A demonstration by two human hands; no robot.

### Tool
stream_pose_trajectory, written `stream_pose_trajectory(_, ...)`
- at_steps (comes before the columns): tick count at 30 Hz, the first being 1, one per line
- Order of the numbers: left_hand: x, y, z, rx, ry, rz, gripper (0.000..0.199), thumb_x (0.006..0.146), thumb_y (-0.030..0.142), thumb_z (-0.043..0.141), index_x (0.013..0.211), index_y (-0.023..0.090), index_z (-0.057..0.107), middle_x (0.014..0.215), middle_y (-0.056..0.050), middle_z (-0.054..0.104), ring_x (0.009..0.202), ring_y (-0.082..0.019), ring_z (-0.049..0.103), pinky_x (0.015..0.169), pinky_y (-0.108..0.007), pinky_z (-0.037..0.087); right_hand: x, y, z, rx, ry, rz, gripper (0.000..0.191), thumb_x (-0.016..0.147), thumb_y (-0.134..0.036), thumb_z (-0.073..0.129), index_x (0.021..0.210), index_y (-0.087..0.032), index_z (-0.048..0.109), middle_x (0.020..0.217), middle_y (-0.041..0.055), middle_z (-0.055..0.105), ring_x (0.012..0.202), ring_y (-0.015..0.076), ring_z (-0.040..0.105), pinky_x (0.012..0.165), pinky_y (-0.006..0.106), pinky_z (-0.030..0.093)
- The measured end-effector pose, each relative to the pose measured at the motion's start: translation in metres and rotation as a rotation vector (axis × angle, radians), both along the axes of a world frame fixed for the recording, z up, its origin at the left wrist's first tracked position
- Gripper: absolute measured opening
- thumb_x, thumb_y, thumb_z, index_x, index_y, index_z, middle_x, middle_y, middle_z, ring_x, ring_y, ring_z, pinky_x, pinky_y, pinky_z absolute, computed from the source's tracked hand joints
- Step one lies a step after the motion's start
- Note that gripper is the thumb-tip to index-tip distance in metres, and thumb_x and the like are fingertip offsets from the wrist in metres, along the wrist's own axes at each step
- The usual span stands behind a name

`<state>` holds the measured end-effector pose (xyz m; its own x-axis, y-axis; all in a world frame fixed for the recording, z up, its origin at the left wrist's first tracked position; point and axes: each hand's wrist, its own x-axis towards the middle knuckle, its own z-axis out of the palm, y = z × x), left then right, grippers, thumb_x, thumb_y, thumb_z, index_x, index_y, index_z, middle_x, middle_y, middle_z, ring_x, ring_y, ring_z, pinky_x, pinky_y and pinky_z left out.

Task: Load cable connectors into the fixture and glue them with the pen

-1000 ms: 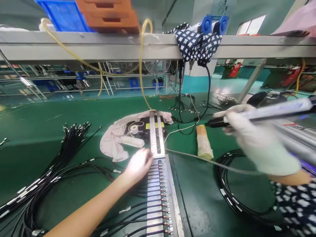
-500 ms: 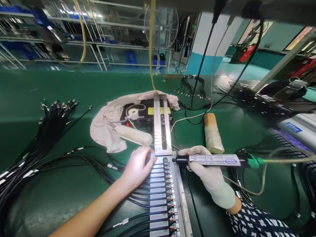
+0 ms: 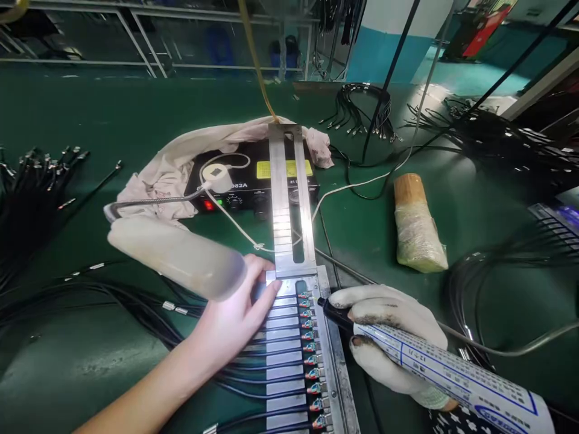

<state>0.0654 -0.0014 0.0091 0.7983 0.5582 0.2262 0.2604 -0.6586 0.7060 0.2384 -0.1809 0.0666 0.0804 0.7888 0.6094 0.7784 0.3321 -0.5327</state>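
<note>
Gripping the tool [image 3: 452, 374] in the right hand [image 3: 398, 310], with tip [image 3: 321, 301] beside the top connectors [image 3: 306, 305] in the jig [image 3: 284, 357] on the table [image 3: 113, 374], and resting the left hand [image 3: 237, 307] on the jig's edge, grasp too hidden to tell, was apparently working at the far end, needing steady aim next.

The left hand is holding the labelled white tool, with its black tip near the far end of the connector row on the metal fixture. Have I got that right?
Not the hand: the head view shows the right hand holding the labelled white tool. Its black tip is near the far end of the connector row on the metal fixture.
</note>
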Motion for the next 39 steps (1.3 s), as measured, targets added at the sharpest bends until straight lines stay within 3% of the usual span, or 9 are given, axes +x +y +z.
stream_pose_trajectory(9,0.0008,0.0002,-0.0004,0.041,-0.006,0.007,0.018,0.097,0.038,0.047,0.098,0.022,0.053,0.091,-0.002,0.054,0.087,-0.019,0.050,0.081,-0.036,0.042,-0.0029,0.0041,-0.0029,-0.028,0.017,-0.040,0.021,0.077,-0.014,0.068,0.096,-0.023,0.063,0.101,0.0060,0.075,0.088,0.0218,0.073,0.077,0.033,0.061)
stream_pose_trajectory(28,0.0008,0.0003,0.0019,0.056,0.000,0.015,0.016,0.096,0.039,0.049,0.095,0.023,0.054,0.088,-0.001,0.055,0.084,-0.019,0.052,0.077,-0.033,0.041,-0.0041,0.0038,-0.0047,-0.030,0.080,-0.089,0.023,0.076,-0.012,0.069,0.095,-0.023,0.065,0.102,0.0045,0.075,0.090,0.0218,0.073,0.079,0.034,0.061)
stream_pose_trajectory(39,0.0010,0.0001,0.0022,0.049,-0.012,0.011,0.017,0.096,0.040,0.048,0.097,0.024,0.054,0.088,-0.001,0.054,0.085,-0.019,0.051,0.077,-0.033,0.042,-0.0037,0.0022,-0.0013,-0.045,0.069,-0.048,0.020,0.078,-0.014,0.067,0.095,-0.024,0.064,0.097,0.0060,0.076,0.084,0.0233,0.074,0.074,0.035,0.062)
